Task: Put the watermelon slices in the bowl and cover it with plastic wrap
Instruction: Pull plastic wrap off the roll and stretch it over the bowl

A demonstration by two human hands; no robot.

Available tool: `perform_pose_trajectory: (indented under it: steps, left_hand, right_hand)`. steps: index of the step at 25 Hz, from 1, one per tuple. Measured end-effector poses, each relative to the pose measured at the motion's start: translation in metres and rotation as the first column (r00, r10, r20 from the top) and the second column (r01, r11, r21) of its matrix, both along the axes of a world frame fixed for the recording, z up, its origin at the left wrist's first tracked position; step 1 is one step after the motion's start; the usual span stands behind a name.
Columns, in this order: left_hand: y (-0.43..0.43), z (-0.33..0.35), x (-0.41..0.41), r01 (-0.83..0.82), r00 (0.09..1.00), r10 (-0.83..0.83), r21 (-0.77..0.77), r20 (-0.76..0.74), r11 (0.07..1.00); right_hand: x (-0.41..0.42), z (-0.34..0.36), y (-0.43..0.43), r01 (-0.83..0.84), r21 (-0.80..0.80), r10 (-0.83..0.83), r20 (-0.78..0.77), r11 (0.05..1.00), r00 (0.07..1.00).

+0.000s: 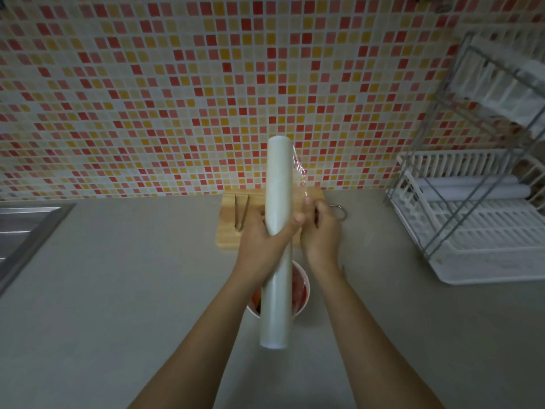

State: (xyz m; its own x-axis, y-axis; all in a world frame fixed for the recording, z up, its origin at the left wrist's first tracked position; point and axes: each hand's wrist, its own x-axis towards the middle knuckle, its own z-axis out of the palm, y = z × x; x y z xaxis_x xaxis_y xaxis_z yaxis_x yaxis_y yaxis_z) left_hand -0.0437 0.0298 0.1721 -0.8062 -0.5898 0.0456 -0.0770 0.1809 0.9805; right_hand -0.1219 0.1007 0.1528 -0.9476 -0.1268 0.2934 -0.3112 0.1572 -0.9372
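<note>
Head view.
- Plastic wrap roll (277,184): centre of frame, held off the desk (118,290). Its long axis runs from mid-frame down to lower centre.
- Left hand (259,236): grasps the roll around its middle, thumb curled over the front.
- Right hand (320,231): just right of the roll. Its fingertips pinch the loose film edge (299,172), which stands off the roll's upper right side, crinkled and clear.
- White bowl (297,313): on the desk, lower centre, below the hands and largely hidden behind the roll.
- Watermelon slices (299,287): red, inside the bowl, seen right of the roll, with a sliver on the left side too.
- Wooden cutting board (228,234): on the desk beyond the hands, its far edge against the tiled wall (147,98).
- Tongs (241,214): lying on the board's left part.
- White dish rack (472,246): right of frame, on the desk.
- Steel sink (26,228): edge at the left of frame.
</note>
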Motion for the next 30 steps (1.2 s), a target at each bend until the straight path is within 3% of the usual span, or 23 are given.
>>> perform_pose_trajectory:
  steps: [3, 9, 11, 13, 17, 22, 27, 30]
  left_hand:
    - [0.000, -0.022, -0.001, -0.102, 0.989, 0.098, 0.023, 0.112, 0.995]
    - [-0.005, -0.045, -0.004, -0.113, 0.980, 0.047, 0.352, 0.191, 0.929]
    - [-0.005, -0.053, -0.007, -0.131, 0.957, 0.012, 0.394, 0.290, 0.910]
    - [-0.003, -0.064, -0.007, -0.103, 0.923, -0.015, 0.286, 0.385, 0.953]
    - [-0.007, -0.080, 0.001, -0.153, 0.897, 0.105, 0.079, 0.429, 0.985]
    - [-0.018, -0.089, 0.013, -0.215, 0.886, 0.086, 0.240, 0.455, 0.947]
    - [-0.023, -0.090, 0.022, -0.156, 0.865, 0.111, 0.053, 0.489, 0.986]
    - [-0.035, -0.093, 0.027, -0.212, 0.868, 0.144, 0.094, 0.475, 0.973]
  right_hand:
    - [-0.007, -0.024, 0.010, 0.024, 0.084, -0.027, 0.032, 0.996, 0.999]
    - [-0.025, -0.066, 0.027, 0.049, 0.181, -0.067, 0.096, 0.982, 0.993]
    - [-0.027, -0.081, 0.031, 0.032, 0.217, -0.059, 0.119, 0.976, 0.991]
    - [-0.026, -0.097, 0.034, 0.009, 0.232, -0.045, 0.154, 0.973, 0.987]
    - [-0.024, -0.127, 0.041, -0.042, 0.221, -0.024, 0.290, 0.974, 0.957]
    - [-0.022, -0.143, 0.041, -0.065, 0.244, -0.011, 0.299, 0.968, 0.954]
    - [-0.016, -0.150, 0.036, -0.115, 0.277, 0.015, 0.339, 0.954, 0.941]
    - [-0.016, -0.150, 0.035, -0.112, 0.288, 0.014, 0.324, 0.951, 0.946]
